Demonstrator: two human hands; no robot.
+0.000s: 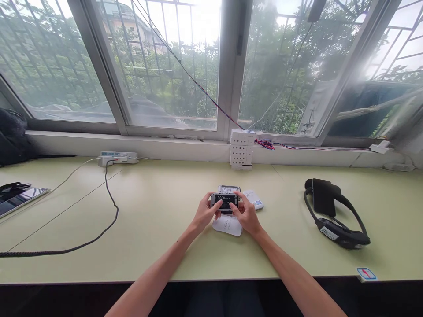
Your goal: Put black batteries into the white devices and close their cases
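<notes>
Between both hands is a small handheld device with its back off, its black battery marked "3000mAh" facing up. My left hand grips its left end, thumb on the battery's face. On the opposite end my right hand is closed, its thumb also pressing near the label. Below the device a white back cover lies on the table, partly under my fingers. Just beyond it sits a similar open device, half hidden. A white boxy device with a blue mark rests beside my right hand.
A stack of white units stands against the window ledge. At right lie a black headset and a dark phone. A power strip with a black cable is at left, near a tablet. The table's front edge is close.
</notes>
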